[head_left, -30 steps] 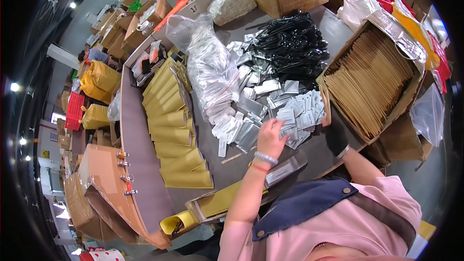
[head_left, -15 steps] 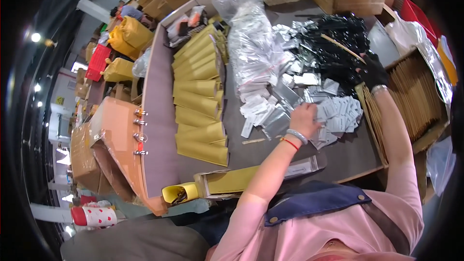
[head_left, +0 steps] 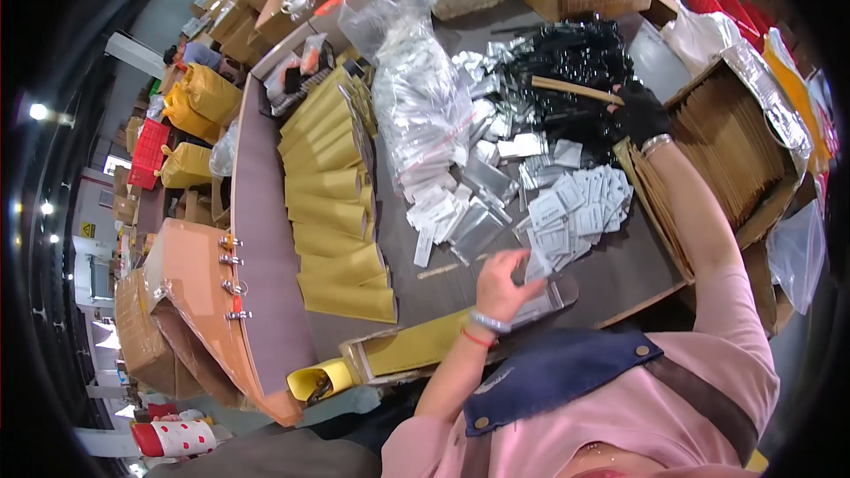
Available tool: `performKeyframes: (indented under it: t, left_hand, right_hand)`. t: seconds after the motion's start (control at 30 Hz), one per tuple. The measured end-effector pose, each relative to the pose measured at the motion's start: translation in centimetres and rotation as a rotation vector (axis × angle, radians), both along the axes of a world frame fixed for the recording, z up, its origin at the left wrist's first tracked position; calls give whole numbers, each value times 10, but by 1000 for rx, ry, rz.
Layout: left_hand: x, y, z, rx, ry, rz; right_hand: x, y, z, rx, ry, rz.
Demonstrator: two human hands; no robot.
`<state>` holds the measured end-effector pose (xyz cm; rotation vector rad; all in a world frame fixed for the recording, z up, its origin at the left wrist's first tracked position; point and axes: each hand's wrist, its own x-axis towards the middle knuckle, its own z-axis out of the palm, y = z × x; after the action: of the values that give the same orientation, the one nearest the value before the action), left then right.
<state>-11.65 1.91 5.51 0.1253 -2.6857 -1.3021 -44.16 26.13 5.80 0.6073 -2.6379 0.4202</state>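
My right hand (head_left: pixel 641 113), in a black glove, is closed on one end of a narrow tan strip (head_left: pixel 575 89), which looks like a brown envelope seen edge-on. The strip reaches left over a heap of shiny black packets (head_left: pixel 571 57). My bare left hand (head_left: pixel 503 288) has its thumb and fingers apart, next to the near edge of a pile of small white printed packets (head_left: pixel 580 204). I make out nothing held in it. Flat clear-grey sachets (head_left: pixel 482 230) lie beyond its fingertips.
At the right stands a carton (head_left: pixel 651 204) packed with upright brown envelopes (head_left: pixel 735 142). Overlapping yellow-brown envelopes (head_left: pixel 332 204) run down the table's left side. A big clear bag (head_left: pixel 416 97) of silvery packets lies between. Along the front edge sits a long narrow box (head_left: pixel 416 345).
My left hand has drawn back from the white packets toward me, its fingers spreading. My right hand still grips the tan strip, now turned to show more width. The whole view has shifted.
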Motion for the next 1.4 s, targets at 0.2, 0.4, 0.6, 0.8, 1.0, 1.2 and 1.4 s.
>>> performKeyframes:
  t: [0.2,0.4,0.6,0.8,1.0,1.2,1.4]
  left_hand:
    - [72,1,-9,-297,-17,-10]
    - [92,3,-14,-369,-45,1]
    - [92,3,-20,-412,-50,23]
    - [100,5,-20,-417,19,85]
    - [120,7,-24,-505,-32,-72]
    - [132,-4,-23,-529,-23,-71]
    - [126,-34,-12,-452,-99,53]
  right_hand:
    - [48,-5,42,-104,-47,-22]
    - [98,17,62,-324,-98,51]
    - [162,25,61,-467,-532,232]
    - [212,13,33,-388,-799,366]
    - [244,-1,-2,-166,-854,548]
    - [267,-25,-11,-60,-686,599]
    - [257,-10,-27,171,-474,750]
